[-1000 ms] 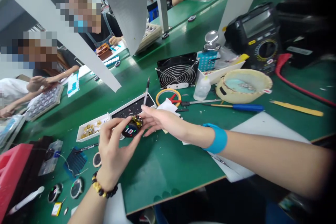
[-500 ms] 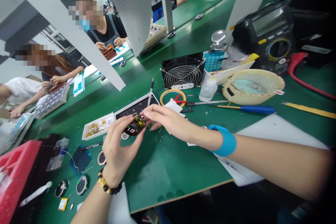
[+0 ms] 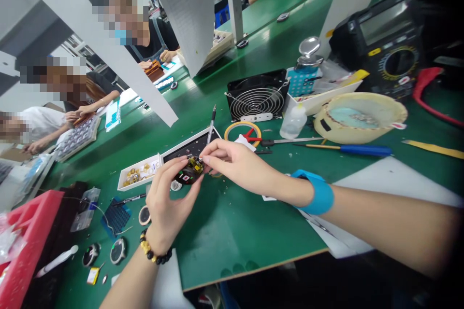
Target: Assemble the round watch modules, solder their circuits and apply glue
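Observation:
My left hand [image 3: 170, 193] grips an opened round watch [image 3: 187, 176] by its rim between thumb and fingers. The watch is black, with yellow and gold parts showing inside, and is tilted above the bench. At its right edge, my right hand [image 3: 226, 157] has thumb and forefinger pinched together. Whatever is between those fingertips is too small to make out. A pen [image 3: 211, 123] leans behind the right hand, over a white box with a black inside [image 3: 188, 147]. To the left stands a small white box of gold-coloured parts [image 3: 139, 174].
Around the green bench [image 3: 232, 231] are watch cases [image 3: 118, 251], a small battery [image 3: 93, 275], a fan [image 3: 257, 96], a tape roll [image 3: 232, 128], a bottle [image 3: 293, 121], a bowl [image 3: 362, 120], a blue-handled screwdriver [image 3: 366, 150] and a multimeter [image 3: 384, 48]. Co-workers sit across the bench.
The view has shifted slightly, so most things appear a little further right. My right fingers are more curled and pinched at the watch's edge. My left hand keeps its hold.

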### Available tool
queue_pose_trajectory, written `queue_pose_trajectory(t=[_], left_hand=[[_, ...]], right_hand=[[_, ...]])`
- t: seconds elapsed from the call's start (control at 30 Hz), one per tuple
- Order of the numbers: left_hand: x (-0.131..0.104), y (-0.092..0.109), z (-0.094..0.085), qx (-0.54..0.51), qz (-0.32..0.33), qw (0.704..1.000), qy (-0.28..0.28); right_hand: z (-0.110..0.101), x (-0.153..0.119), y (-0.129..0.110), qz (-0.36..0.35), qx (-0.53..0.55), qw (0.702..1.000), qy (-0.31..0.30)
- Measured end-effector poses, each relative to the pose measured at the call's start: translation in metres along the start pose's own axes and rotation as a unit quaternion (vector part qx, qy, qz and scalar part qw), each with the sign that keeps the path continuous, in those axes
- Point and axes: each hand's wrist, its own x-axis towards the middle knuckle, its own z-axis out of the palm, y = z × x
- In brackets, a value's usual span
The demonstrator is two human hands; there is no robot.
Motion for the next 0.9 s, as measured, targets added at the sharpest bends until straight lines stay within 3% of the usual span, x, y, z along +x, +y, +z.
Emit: queue_pose_trajectory(t=[0.33, 0.63, 0.9], left_hand=[[-0.0014, -0.0014, 0.0002, -0.022, -0.024, 0.999, -0.005], [-0.0008, -0.0027, 0.0002, -0.125, -0.163, 0.978, -0.032], [-0.0006, -0.0027, 0.0010, -0.156, -0.178, 0.971, -0.027]], right_hand=[[-0.0041, 0.0004, 0.0014, -0.013, 0.003, 1.000, -0.018], [-0.0091, 0.0026, 0.0019, -0.063, -0.067, 0.996, -0.016], [-0.0090, 0.0017, 0.0001, -0.096, -0.089, 0.991, 0.002]])
